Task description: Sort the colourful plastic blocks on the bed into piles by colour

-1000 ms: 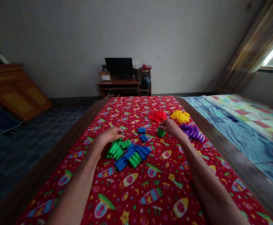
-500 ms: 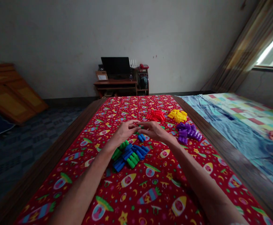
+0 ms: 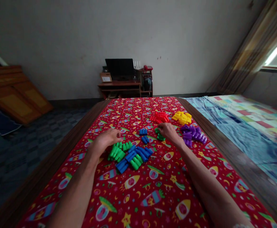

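Note:
My left hand (image 3: 107, 137) hangs just above the green toy blocks (image 3: 116, 152) on the left, fingers bent and thumb a little apart, with nothing visible between them. Beside that group lie blue toy blocks (image 3: 143, 153), with another green block (image 3: 136, 162) among them. My right hand (image 3: 168, 130) pinches a green toy block (image 3: 157, 130) at its fingertips. Just under it sits one more green block (image 3: 161, 137). Between the hands, two small blue pieces (image 3: 143, 132) rest apart from the pile. All the blocks look like ribbed plastic.
Beyond my right hand are heaps of red blocks (image 3: 159, 117), yellow blocks (image 3: 182, 117) and purple blocks (image 3: 193, 134). A red patterned cloth (image 3: 150, 183) covers the table. To the right is a bed (image 3: 221, 126); a desk with a monitor (image 3: 119, 68) stands at the far wall.
My hands were together over the middle and have parted. The left moved toward the green pile, the right toward the red heap with a green block. Another blue piece now shows between them.

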The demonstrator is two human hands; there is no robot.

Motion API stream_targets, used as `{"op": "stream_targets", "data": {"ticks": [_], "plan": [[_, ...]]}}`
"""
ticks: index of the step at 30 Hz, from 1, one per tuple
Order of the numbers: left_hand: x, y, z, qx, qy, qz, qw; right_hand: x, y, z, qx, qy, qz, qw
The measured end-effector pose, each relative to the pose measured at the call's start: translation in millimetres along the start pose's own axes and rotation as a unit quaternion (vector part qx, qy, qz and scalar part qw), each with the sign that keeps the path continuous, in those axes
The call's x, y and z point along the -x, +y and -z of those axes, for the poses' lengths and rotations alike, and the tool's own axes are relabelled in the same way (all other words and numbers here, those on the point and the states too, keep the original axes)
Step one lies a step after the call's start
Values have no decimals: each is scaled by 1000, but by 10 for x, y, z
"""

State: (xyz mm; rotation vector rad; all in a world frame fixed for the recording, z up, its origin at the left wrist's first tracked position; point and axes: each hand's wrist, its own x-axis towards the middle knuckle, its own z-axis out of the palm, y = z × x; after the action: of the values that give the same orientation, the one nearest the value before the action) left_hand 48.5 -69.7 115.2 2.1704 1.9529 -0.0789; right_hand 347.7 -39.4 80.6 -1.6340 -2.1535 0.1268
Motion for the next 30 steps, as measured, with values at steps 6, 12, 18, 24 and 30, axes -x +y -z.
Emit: {"op": "stream_targets", "data": {"ticks": [6, 12, 18, 24, 30], "plan": [[-99, -2, -139, -15, 3, 8, 1000, 28, 22, 2, 49, 9, 0, 999], [-147, -161, -205, 28, 12, 32, 999, -6, -4, -4, 44, 70, 76, 994], [-212, -220, -211, 197, 31, -34, 979, 23, -200, 100, 3, 38, 110, 993], [-205, 237, -115, 400, 194, -120, 888, 147, -600, 126, -147, -34, 194, 969], [-116, 542, -148, 381, 148, -166, 898, 82, -514, 63, -167, -2, 123, 978]]}}
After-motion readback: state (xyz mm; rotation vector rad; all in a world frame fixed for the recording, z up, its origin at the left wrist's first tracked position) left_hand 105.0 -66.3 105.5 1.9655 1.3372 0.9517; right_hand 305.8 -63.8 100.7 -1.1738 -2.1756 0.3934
